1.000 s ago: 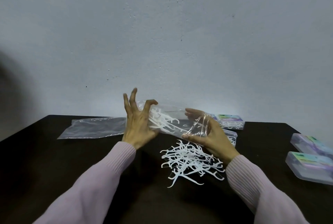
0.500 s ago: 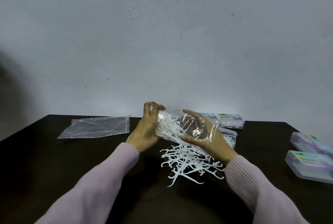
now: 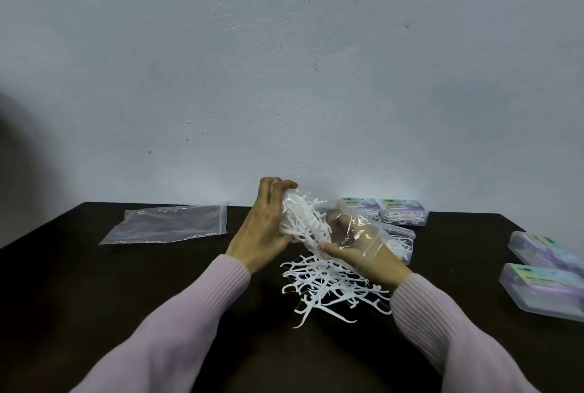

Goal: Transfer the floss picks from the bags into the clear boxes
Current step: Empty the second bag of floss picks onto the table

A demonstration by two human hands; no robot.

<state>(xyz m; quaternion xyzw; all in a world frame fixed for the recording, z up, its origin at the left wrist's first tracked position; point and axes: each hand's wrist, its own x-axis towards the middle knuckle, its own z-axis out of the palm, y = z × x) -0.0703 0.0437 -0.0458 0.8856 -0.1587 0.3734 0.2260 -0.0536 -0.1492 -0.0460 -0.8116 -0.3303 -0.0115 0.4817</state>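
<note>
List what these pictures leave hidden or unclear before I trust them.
- Head view: the right hand is partly veiled by the clear bag draped over it.
- The box behind that hand is mostly blocked; open or closed, cannot tell.
- The two boxes on the right are cut by the frame edge.
- Label print on the far boxes is too small to read.
- The left hand covers part of the floss picks it grips.
</note>
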